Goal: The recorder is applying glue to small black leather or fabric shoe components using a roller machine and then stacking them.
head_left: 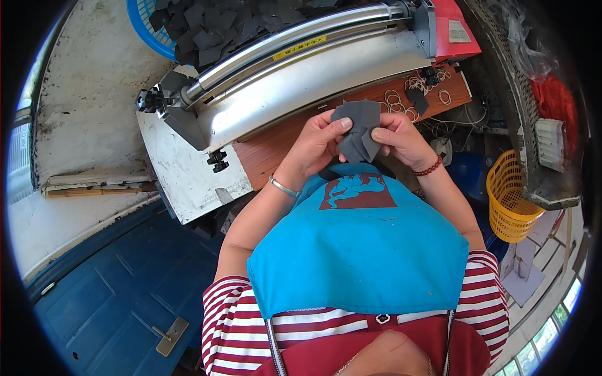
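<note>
Between my two hands is a small stack of dark grey flat pieces (359,135) with uneven, notched edges, held up in front of my blue apron (351,250). My left hand (313,143) pinches the stack's left side, its thumb lying on top. On the right side my right hand (404,141) grips it the same way, thumb over the front. How many pieces are in the stack I cannot tell. Just beyond my hands runs the metal feed plate (301,91) of a roller machine with a long shiny roller (276,47).
A blue basket (141,28) behind the roller is heaped with dark grey pieces (213,28). Pale rubber-band-like loops (395,100) and one dark piece (416,100) lie on the brown board (263,160). To the right stands a yellow basket (511,200); a blue door (119,282) is at lower left.
</note>
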Available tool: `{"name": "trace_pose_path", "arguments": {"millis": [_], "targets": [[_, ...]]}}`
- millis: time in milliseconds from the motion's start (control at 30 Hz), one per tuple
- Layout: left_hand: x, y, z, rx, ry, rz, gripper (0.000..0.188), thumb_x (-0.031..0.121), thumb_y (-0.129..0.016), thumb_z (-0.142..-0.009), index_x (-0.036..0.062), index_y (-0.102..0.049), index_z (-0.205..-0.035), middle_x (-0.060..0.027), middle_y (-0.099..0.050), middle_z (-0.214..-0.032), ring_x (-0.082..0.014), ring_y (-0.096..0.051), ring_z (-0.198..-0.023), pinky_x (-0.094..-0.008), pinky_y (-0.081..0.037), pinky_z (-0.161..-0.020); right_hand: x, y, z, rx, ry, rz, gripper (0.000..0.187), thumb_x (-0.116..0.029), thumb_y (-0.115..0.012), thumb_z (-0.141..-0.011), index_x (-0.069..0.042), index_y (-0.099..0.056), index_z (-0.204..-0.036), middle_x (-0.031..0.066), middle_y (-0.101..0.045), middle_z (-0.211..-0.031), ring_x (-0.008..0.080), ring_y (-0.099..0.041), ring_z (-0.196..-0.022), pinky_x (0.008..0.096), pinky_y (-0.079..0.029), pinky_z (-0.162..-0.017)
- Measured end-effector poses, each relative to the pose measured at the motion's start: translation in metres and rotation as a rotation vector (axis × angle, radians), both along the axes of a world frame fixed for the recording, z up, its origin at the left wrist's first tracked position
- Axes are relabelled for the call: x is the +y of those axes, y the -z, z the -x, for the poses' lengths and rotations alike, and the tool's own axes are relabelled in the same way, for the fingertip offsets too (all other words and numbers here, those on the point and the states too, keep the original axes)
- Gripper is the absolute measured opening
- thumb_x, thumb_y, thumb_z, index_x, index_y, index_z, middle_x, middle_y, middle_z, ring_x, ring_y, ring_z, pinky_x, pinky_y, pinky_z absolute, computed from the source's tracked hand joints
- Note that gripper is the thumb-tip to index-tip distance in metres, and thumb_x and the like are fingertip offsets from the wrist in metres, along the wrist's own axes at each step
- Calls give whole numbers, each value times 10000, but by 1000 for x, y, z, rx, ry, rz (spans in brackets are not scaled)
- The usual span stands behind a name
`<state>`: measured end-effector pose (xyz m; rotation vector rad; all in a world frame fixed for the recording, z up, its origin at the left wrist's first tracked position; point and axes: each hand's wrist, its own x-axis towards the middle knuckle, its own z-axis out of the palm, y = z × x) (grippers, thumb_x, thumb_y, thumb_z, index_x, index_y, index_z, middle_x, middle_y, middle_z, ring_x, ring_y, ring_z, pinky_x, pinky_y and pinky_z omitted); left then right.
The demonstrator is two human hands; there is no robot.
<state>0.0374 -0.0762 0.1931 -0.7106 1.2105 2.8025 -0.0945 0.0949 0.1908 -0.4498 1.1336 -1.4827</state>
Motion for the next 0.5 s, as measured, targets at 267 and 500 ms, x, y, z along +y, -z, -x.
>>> {"name": "trace_pose_path", "arguments": {"millis": [267, 500], "targets": [[3, -11, 18, 83, -206, 826, 188, 150, -701, -793, 34, -570, -865, -73, -594, -698, -139, -591, -597, -294, -481, -518, -17, -11, -9, 266, 193, -156, 234, -184, -649, -906, -23, -642, -1076, 19, -673, -850, 57, -595, -609, 192, -462, -506], [-2, -25, 21, 199, -173, 48, 270, 184, -667, -886, 27, -547, -1070, -51, -621, -984, -146, -619, -840, -295, -538, -747, -25, -29, -12, 283, 271, -18, 214, -189, -661, -901, -36, -659, -1049, -5, -663, -834, 39, -566, -605, 177, -452, -516]]}}
